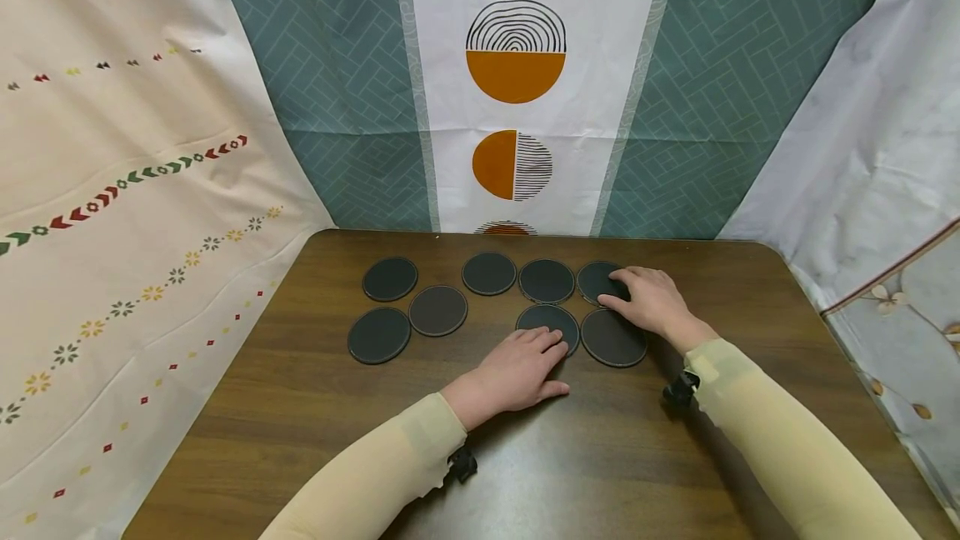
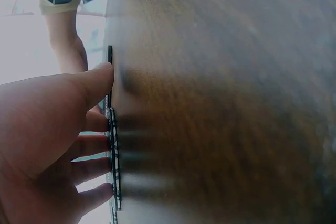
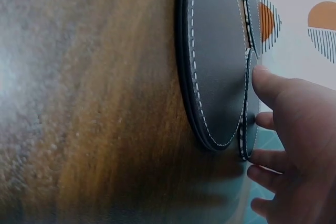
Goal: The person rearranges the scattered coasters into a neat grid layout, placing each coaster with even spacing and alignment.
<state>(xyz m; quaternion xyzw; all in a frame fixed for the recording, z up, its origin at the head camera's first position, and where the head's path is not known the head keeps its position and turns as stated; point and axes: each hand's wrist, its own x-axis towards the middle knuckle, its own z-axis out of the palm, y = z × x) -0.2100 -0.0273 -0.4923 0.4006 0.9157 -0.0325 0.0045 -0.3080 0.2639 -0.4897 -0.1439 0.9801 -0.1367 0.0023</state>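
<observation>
On the wooden table, my left hand (image 1: 517, 369) rests its fingertips on a round black coaster (image 1: 542, 317), with the thumb on or close to the tabletop beside it. The left wrist view shows those fingers (image 2: 90, 144) spread along the thin stitched edge. Farther right, my right hand (image 1: 654, 300) touches the back-right coaster (image 1: 591, 280) with its thumb and fingertips. That coaster lies flat, partly covered by the hand. Just in front of it is another coaster (image 1: 613, 342), whose pale stitching shows large in the right wrist view.
Two more coasters, one at the back middle (image 1: 489, 273) and one beside it (image 1: 547, 282), lie in the back row. A separate group of three coasters (image 1: 438, 311) lies to the left. Patterned cloths (image 1: 345, 90) hang around the table (image 1: 285, 407).
</observation>
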